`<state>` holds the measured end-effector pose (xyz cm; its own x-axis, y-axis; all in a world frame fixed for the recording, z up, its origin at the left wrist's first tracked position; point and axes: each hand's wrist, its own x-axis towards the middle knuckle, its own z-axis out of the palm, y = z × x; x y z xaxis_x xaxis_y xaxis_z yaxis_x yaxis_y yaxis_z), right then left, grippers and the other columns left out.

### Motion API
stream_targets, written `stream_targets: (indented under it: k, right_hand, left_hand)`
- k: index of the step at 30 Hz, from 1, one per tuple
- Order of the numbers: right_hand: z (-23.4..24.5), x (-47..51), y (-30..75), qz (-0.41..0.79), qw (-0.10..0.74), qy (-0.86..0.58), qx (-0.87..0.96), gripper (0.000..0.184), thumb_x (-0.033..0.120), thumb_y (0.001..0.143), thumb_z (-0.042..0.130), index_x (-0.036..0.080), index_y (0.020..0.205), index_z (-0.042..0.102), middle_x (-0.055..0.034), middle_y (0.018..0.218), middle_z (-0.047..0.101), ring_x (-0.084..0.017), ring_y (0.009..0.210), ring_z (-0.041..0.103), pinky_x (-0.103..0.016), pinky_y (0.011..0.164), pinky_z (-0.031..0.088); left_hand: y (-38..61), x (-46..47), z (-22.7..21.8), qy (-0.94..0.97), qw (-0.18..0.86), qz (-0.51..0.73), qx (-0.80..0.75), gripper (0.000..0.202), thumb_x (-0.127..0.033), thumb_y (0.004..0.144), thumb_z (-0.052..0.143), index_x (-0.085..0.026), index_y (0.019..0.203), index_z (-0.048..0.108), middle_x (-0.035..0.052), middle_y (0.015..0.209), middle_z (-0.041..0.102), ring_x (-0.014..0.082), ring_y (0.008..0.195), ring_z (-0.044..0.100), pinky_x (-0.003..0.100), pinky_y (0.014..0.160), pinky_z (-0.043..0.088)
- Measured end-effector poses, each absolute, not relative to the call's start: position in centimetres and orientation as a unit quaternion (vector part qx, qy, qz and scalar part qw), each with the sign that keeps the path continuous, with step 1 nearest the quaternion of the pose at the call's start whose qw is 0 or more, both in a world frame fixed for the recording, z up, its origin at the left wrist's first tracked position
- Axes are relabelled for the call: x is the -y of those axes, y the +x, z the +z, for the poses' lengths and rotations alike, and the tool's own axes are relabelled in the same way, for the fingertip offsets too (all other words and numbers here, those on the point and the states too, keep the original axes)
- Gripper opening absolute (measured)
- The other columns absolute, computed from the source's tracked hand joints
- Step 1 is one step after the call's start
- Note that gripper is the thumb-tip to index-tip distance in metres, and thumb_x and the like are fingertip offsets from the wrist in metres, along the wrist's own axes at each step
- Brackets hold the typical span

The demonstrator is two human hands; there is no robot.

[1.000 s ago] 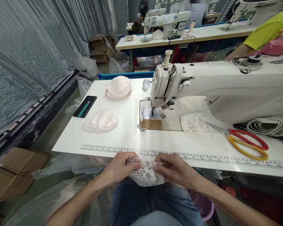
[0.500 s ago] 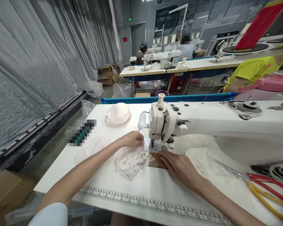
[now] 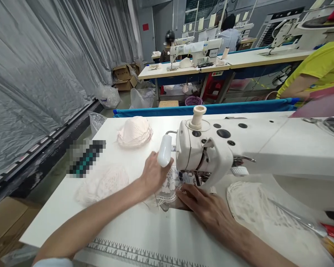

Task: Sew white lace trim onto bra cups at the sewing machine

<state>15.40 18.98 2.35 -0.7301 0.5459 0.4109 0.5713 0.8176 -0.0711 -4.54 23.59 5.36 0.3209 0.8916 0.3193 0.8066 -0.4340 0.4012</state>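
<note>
A white lace piece [image 3: 167,189] lies on the white table [image 3: 144,222] under the head of the sewing machine [image 3: 208,152]. My left hand [image 3: 153,174] rests on the lace's left side, fingers pressed down by the machine's small white lamp [image 3: 165,150]. My right hand [image 3: 204,207] lies flat with fingers stretched out on the lace's near edge, fingertips just in front of the presser foot [image 3: 187,177]. The needle area is partly hidden by the machine head.
A lace stack [image 3: 100,183] and a pink cup stack [image 3: 135,131] sit to the left, beside a blurred dark phone [image 3: 85,157]. More lace [image 3: 256,207] and scissors [image 3: 332,230] lie right. A person in yellow [image 3: 317,70] works at the back right.
The view has moved closer over the machine. My left hand has slid forward to the machine's lamp, and the lace has gone further under the machine head. A second ago both hands held it at my lap.
</note>
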Motion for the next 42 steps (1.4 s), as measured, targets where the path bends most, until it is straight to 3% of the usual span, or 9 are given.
stream_targets:
  k: [3,7,19,24,29,33,42]
  right_hand:
    - [2.3,-19.0,15.8,-0.01,0.223,-0.293,0.93,0.037,0.004,0.087,0.034,0.016,0.115,0.056,-0.0111,0.103,0.064,-0.016,0.066,0.061,-0.025,0.048,0.044]
    - [2.2,-18.8,16.7,0.022,0.244,-0.279,0.928,0.039,0.002,0.087,0.033,0.013,0.117,0.054,-0.0125,0.103,0.065,-0.016,0.069,0.061,-0.026,0.053,0.047]
    - [2.2,-18.7,17.0,0.03,0.245,-0.265,0.932,0.033,0.005,0.091,0.034,0.012,0.111,0.058,-0.0142,0.106,0.066,-0.015,0.071,0.063,-0.026,0.056,0.052]
    - [2.3,-18.8,16.8,-0.008,0.254,-0.237,0.938,0.037,0.002,0.089,0.031,0.011,0.11,0.06,-0.0133,0.11,0.066,-0.016,0.08,0.066,-0.03,0.066,0.055]
    - [2.1,-19.0,16.4,-0.052,0.252,-0.254,0.932,0.038,-0.002,0.086,0.031,0.008,0.106,0.062,-0.014,0.104,0.069,-0.017,0.074,0.066,-0.029,0.058,0.052]
    - [2.2,-19.1,16.0,-0.061,0.241,-0.278,0.928,0.04,-0.003,0.084,0.03,0.008,0.107,0.062,-0.0137,0.106,0.068,-0.017,0.067,0.065,-0.029,0.052,0.048]
    - [2.3,-19.1,15.8,-0.063,0.249,-0.28,0.925,0.041,-0.001,0.085,0.031,0.01,0.11,0.061,-0.0137,0.106,0.068,-0.018,0.072,0.064,-0.03,0.053,0.047]
  left_hand:
    - [-3.6,-20.4,4.6,0.864,0.01,0.186,-0.468,0.023,-0.005,0.085,0.039,-0.017,0.084,0.058,0.0054,0.085,0.061,0.0166,0.071,0.051,0.032,0.064,0.039]
    - [-3.5,-19.0,4.0,0.866,-0.019,0.165,-0.472,0.014,-0.013,0.089,0.045,-0.017,0.086,0.057,0.0036,0.091,0.061,0.0156,0.079,0.054,0.033,0.071,0.039]
    - [-3.4,-18.9,4.2,0.866,-0.08,0.171,-0.463,0.011,-0.013,0.089,0.048,-0.017,0.081,0.055,0.0024,0.081,0.059,0.0147,0.076,0.054,0.031,0.073,0.038]
    - [-3.3,-19.1,4.3,0.867,-0.075,0.172,-0.461,0.014,-0.009,0.087,0.046,-0.018,0.079,0.054,0.0009,0.077,0.057,0.0137,0.072,0.052,0.031,0.072,0.036]
    - [-3.6,-20.4,4.2,0.867,-0.036,0.184,-0.462,0.019,-0.013,0.09,0.043,-0.018,0.073,0.05,-0.0016,0.069,0.052,0.0127,0.066,0.05,0.032,0.072,0.037]
    - [-3.8,-21.3,4.1,0.866,0.015,0.199,-0.458,0.025,-0.005,0.088,0.038,-0.018,0.067,0.045,-0.0028,0.067,0.051,0.0109,0.062,0.05,0.033,0.079,0.039]
    - [-3.7,-21.7,3.9,0.87,0.027,0.221,-0.441,0.028,-0.002,0.087,0.033,-0.018,0.07,0.048,-0.0013,0.071,0.054,0.0122,0.064,0.053,0.038,0.083,0.039]
